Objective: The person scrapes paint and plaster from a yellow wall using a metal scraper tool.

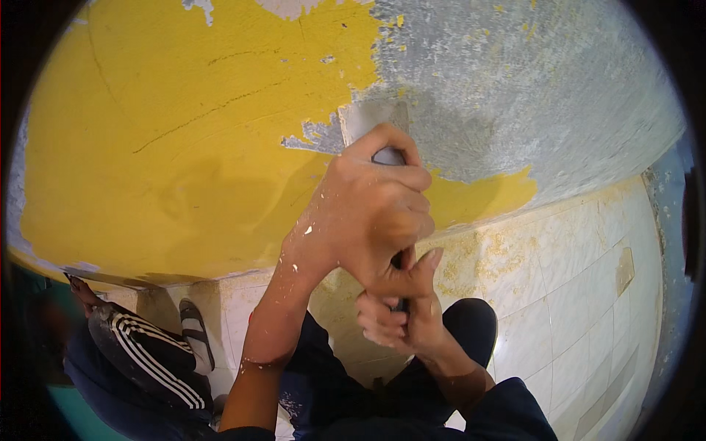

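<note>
My left hand is wrapped around the upper part of a paint scraper, with white flecks on its back and wrist. The scraper's flat metal blade lies against the wall, right where yellow paint meets bare grey wall. Lower down, my right hand closes round the dark end of the handle. My fingers hide most of that handle. A strip of yellow paint runs along the wall's foot to the right of my hands.
Yellow flakes are scattered over the pale tiled floor by the wall. Close by on the left, another person in striped dark trousers has a sandalled foot on the floor. A bluish surface borders the floor at right.
</note>
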Available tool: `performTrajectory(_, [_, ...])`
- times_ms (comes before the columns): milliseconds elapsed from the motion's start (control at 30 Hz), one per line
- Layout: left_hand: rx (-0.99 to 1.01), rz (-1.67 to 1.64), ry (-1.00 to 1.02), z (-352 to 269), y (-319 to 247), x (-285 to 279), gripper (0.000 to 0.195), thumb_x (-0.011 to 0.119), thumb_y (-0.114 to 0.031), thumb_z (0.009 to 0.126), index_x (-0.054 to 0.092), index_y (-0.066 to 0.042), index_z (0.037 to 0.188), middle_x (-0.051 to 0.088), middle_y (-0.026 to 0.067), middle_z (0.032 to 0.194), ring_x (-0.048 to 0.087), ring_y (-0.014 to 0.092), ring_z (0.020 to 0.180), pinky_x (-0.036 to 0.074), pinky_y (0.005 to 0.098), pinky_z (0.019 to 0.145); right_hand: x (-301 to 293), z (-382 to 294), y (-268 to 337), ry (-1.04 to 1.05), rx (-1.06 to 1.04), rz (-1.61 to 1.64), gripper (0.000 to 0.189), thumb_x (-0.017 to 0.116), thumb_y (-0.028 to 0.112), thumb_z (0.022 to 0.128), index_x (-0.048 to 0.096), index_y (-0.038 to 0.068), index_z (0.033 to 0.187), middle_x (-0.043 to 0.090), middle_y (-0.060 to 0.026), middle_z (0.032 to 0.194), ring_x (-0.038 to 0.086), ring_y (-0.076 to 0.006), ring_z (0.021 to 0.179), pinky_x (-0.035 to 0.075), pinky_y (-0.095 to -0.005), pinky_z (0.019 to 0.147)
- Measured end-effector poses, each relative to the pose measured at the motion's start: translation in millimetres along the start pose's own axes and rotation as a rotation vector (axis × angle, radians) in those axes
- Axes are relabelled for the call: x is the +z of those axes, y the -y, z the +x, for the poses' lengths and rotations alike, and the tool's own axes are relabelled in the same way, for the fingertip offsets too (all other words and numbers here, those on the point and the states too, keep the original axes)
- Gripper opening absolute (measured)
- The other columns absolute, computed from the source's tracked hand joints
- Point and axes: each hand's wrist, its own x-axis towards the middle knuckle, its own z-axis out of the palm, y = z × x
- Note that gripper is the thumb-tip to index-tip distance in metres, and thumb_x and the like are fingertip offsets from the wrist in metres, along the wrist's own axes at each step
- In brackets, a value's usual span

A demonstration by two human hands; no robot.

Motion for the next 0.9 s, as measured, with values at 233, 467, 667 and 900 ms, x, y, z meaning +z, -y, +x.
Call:
performTrajectory(233, [-0.051,0.035,-0.057,-19.4,-10.3,18.4,0.024,0.059,-0.026,0.055,0.046,-0.012,0.041,0.044,-0.0010,0.045,0.049,0.017,0.058,0.040,0.0345,0.077,-15.6,-6.3,-2.0,-0.023,0.075,-0.044,0.053,0.028,0.060,0.091,0.032,0.011,0.070,0.025,0.0040,0.050,0.020,-0.0051,0.039,0.017,-0.0207,0.037])
performTrajectory(467, [-0.066,0.059,-0.024,-26.3,-6.0,19.0,0.025,0.060,-0.028,0.053,0.046,-0.012,0.041,0.045,-0.0015,0.045,0.050,0.017,0.061,0.040,0.0341,0.078,-20.1,5.0,-7.8,-0.029,0.031,-0.145,0.054,0.028,0.061,0.091,0.032,0.011,0.071,0.024,0.0036,0.050,0.020,-0.0059,0.038,0.016,-0.0220,0.037])
performTrajectory(667, [-0.087,0.055,-0.054,-24.3,1.2,16.6,0.024,0.060,-0.029,0.050,0.046,-0.012,0.041,0.047,-0.0016,0.047,0.054,0.019,0.069,0.042,0.0320,0.075,-16.5,12.3,-6.5,-0.059,0.007,-0.076,0.057,0.025,0.064,0.089,0.032,0.011,0.071,0.025,0.0033,0.050,0.019,-0.0064,0.038,0.016,-0.0216,0.036])
performTrajectory(900, [-0.028,0.104,-0.054,-7.6,10.1,5.1,0.024,0.058,-0.031,0.045,0.045,-0.012,0.039,0.044,-0.0001,0.046,0.054,0.022,0.067,0.044,0.0323,0.066,-7.5,17.0,1.4,-0.002,-0.031,-0.008,0.053,0.028,0.060,0.090,0.033,0.010,0.072,0.025,0.0037,0.050,0.021,-0.0057,0.038,0.017,-0.0198,0.036])
